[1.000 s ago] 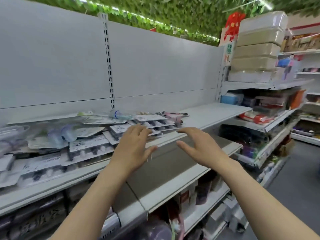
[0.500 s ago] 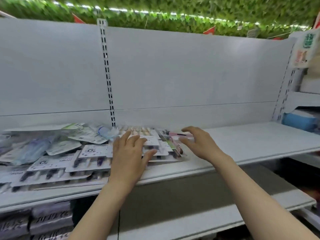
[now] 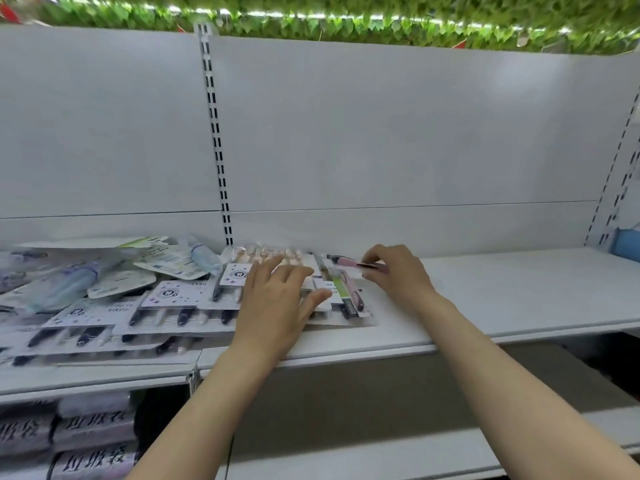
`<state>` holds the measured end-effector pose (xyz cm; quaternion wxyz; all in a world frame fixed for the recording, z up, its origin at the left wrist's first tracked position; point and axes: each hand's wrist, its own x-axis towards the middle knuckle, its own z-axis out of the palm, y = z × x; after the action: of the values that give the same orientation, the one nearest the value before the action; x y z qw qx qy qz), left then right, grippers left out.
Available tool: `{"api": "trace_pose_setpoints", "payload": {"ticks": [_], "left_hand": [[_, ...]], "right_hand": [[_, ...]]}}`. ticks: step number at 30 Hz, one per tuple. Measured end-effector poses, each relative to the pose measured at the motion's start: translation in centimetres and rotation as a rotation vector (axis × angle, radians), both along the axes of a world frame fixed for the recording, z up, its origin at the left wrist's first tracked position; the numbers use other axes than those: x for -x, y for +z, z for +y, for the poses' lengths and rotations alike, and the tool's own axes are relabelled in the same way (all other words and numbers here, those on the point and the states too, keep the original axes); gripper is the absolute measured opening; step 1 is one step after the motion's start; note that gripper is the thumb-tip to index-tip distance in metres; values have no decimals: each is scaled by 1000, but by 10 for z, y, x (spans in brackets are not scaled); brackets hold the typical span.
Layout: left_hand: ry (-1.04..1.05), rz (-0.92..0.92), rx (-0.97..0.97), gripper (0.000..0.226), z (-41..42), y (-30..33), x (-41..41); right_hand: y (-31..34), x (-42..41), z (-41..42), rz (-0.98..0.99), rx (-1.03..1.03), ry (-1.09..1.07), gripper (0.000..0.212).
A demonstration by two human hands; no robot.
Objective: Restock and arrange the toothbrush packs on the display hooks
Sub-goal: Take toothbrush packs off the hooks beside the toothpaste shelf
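Several flat toothbrush packs (image 3: 166,299) lie piled on the white shelf (image 3: 485,306), from its left end to the middle. My left hand (image 3: 277,299) lies flat with spread fingers on the packs at the right end of the pile. My right hand (image 3: 394,275) is beside it, its fingers curled round the edge of a pack with pink brushes (image 3: 349,265) at the back right of the pile. No display hooks show on the white back panel (image 3: 381,133).
A slotted upright (image 3: 216,140) runs down the back panel behind the pile. The right half of the shelf is bare white board. Wrapped dark bundles (image 3: 90,434) fill the space below at the left. A blue object (image 3: 628,244) sits at the far right.
My view has swung left from the aisle to face the shelf. Both hands have moved forward onto the pile; my right hand has closed on the pink-brush pack.
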<state>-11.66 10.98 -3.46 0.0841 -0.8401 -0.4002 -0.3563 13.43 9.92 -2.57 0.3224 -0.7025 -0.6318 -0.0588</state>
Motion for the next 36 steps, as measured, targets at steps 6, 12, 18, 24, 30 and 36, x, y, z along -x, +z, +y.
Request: {"api": "trace_pose_setpoints", "payload": {"ticks": [6, 12, 18, 24, 30, 36], "left_hand": [[-173, -182, 137, 72, -14, 11, -11], [-414, -466, 432, 60, -27, 29, -31], [-561, -624, 623, 29, -27, 34, -39], [-445, -820, 637, 18, -18, 24, -27], [-418, -901, 605, 23, -6, 18, -16], [-384, -877, 588, 23, -2, 16, -16]], "right_hand": [[24, 24, -21, 296, -420, 158, 31], [58, 50, -44, 601, -423, 379, 21], [59, 67, -41, 878, -374, 466, 17], [41, 62, -32, 887, -295, 349, 23], [2, 39, -12, 639, 50, 64, 48], [2, 37, -9, 568, 209, -38, 64]]}}
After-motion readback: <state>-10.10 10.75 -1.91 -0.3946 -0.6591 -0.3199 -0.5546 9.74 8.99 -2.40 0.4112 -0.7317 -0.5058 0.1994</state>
